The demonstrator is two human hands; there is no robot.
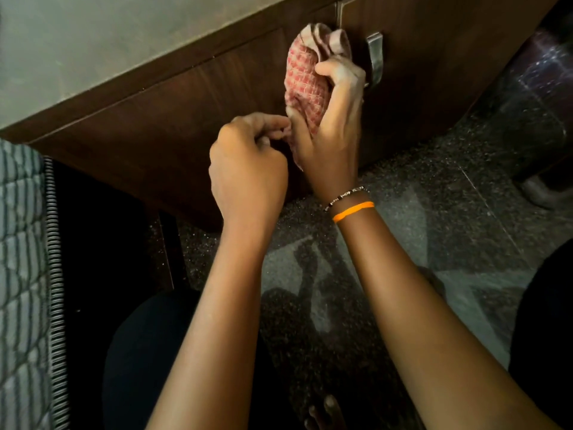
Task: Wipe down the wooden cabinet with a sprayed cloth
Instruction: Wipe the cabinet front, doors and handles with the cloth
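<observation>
A dark wooden cabinet [173,119] with a pale top fills the upper part of the view. My right hand [331,131] grips a bunched red-and-white checked cloth [305,79] against the cabinet front, just left of a metal door handle [375,57]. My left hand [248,169] is closed, its fingertips pinching the cloth's lower edge beside my right palm. No spray bottle is in view.
A striped mattress edge [24,274] lies at the left. The speckled stone floor [434,228] spreads below and right of the cabinet. My dark-clothed knees [148,352] sit at the bottom, and a foot shows at the far right [539,190].
</observation>
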